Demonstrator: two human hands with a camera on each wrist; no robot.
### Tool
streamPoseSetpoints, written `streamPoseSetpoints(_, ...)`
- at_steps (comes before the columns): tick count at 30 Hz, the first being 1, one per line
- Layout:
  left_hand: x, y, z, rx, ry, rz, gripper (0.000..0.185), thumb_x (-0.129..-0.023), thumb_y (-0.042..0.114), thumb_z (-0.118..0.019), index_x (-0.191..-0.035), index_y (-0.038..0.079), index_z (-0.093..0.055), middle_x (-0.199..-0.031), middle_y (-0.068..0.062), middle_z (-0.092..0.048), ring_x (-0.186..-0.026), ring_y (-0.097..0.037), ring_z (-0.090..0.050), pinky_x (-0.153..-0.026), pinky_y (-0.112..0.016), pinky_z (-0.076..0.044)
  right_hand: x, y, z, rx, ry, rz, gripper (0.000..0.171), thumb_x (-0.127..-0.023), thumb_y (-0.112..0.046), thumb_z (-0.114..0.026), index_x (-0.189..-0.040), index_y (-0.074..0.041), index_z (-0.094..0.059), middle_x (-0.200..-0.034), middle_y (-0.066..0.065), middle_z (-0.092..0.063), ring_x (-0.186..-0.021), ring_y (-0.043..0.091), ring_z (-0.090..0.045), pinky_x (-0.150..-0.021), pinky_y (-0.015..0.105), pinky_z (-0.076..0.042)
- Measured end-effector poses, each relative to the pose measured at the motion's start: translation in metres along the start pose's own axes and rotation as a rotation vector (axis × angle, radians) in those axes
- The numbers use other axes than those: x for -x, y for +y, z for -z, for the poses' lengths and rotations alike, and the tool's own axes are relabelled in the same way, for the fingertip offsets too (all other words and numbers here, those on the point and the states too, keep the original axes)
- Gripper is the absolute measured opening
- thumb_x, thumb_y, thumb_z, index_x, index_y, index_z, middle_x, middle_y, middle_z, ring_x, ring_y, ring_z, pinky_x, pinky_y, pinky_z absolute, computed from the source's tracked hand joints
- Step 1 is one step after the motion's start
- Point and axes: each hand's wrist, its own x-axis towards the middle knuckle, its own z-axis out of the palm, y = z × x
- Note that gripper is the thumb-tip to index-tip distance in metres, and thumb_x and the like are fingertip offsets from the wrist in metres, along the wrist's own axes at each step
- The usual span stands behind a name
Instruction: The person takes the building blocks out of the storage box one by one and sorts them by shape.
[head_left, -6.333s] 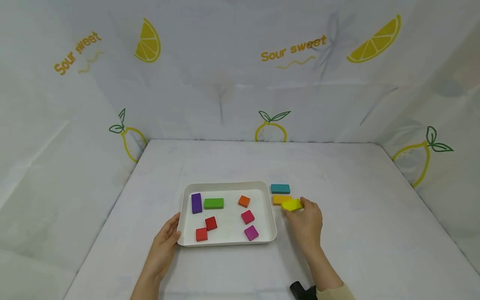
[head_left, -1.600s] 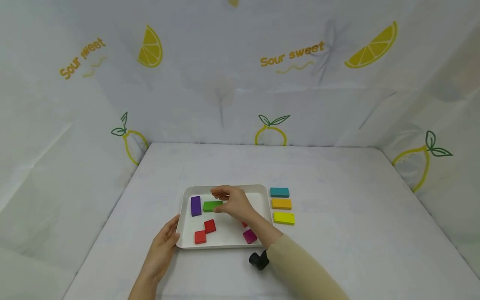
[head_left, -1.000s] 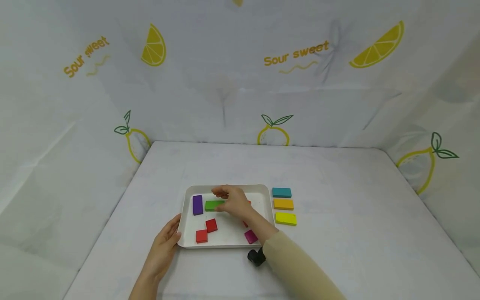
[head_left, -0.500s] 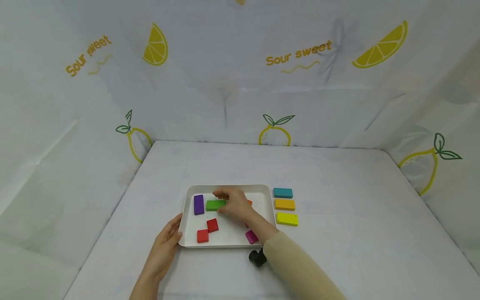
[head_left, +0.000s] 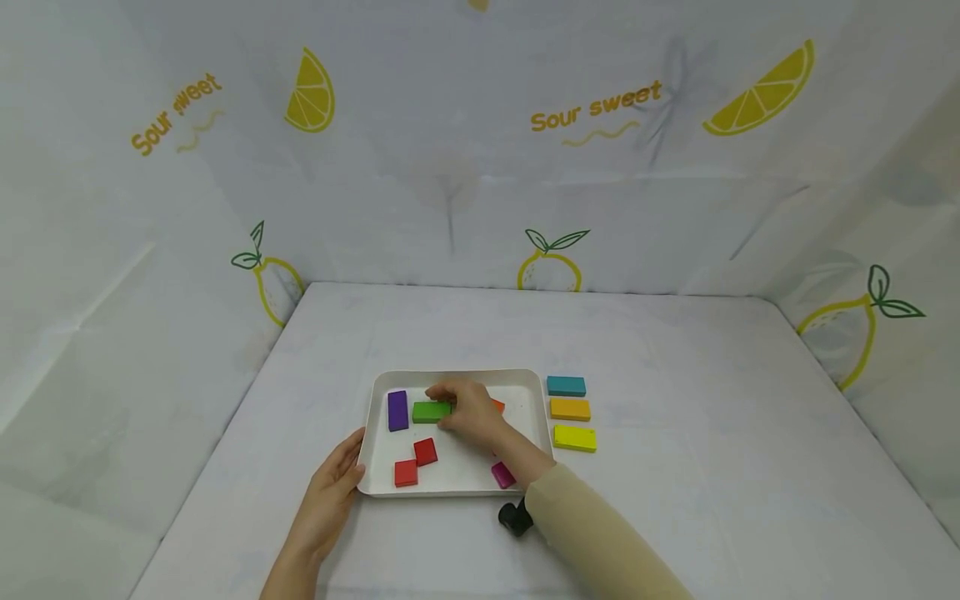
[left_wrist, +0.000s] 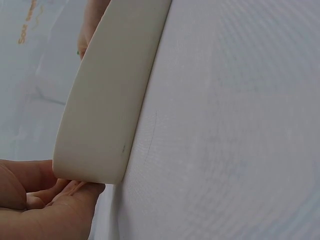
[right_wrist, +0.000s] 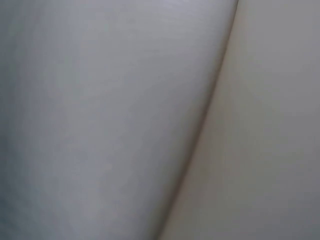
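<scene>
While the left hand (head_left: 330, 487) steadies the tray (head_left: 375, 400), the right hand (head_left: 468, 408) pinches the green block (head_left: 429, 412) by its long edges, likely light, rigid and smooth.

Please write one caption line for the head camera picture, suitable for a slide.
Right hand grips a green block inside the white tray while the left hand touches its edge.

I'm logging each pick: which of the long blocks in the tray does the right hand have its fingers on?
The green block, lying crosswise beside the upright purple block; the right hand touches only the green one.
</scene>
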Motion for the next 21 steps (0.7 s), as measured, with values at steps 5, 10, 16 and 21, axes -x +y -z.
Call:
streamPoseSetpoints(5, 0.001, 0.0, 0.0, -0.002, 0.003, 0.003, 0.054, -0.105, 0.002, -0.033, -0.157, 0.004, -0.018, -0.166, -0.02, -0.015, -0.153, -0.03, -0.017, -0.1, -0.003, -0.038, 0.002, 0.0, 0.0, -0.004, -0.005, 0.011, 0.043, -0.079, 0.008, -0.073, -0.12, -0.002, -0.068, -0.121, 0.013, -0.071, -0.113, 0.025, -0.065, -0.101, 0.04, -0.054)
streamPoseSetpoints(10, 0.001, -0.001, 0.0, 0.002, 0.003, 0.004, 0.054, -0.105, 0.002, -0.033, -0.157, 0.004, -0.018, -0.166, -0.02, -0.015, -0.153, -0.03, -0.016, -0.099, -0.003, -0.038, 0.004, -0.001, 0.001, -0.003, -0.002, 0.017, 0.043, -0.079, 0.008, -0.073, -0.12, -0.002, -0.068, -0.121, 0.013, -0.071, -0.113, 0.025, -0.066, -0.1, 0.039, -0.054)
streamPoseSetpoints(16, 0.001, -0.002, 0.0, 0.0, 0.0, 0.007, 0.054, -0.105, 0.002, -0.033, -0.157, 0.004, -0.018, -0.166, -0.019, -0.015, -0.153, -0.03, -0.017, -0.099, -0.003, -0.038, 0.006, -0.001, 0.006, -0.015, 0.021, -0.001, 0.043, -0.08, 0.006, -0.072, -0.121, -0.005, -0.068, -0.121, 0.009, -0.072, -0.114, 0.023, -0.066, -0.101, 0.037, -0.055)
streamPoseSetpoints(21, 0.0, 0.0, 0.001, -0.009, -0.013, -0.003, 0.055, -0.105, 0.003, -0.033, -0.157, 0.004, -0.017, -0.166, -0.019, -0.014, -0.153, -0.031, -0.016, -0.101, -0.004, -0.037, 0.012, -0.006, 0.019, -0.027, 0.047, 0.01, 0.043, -0.081, 0.004, -0.073, -0.122, -0.007, -0.068, -0.122, 0.007, -0.071, -0.115, 0.024, -0.065, -0.101, 0.039, -0.055)
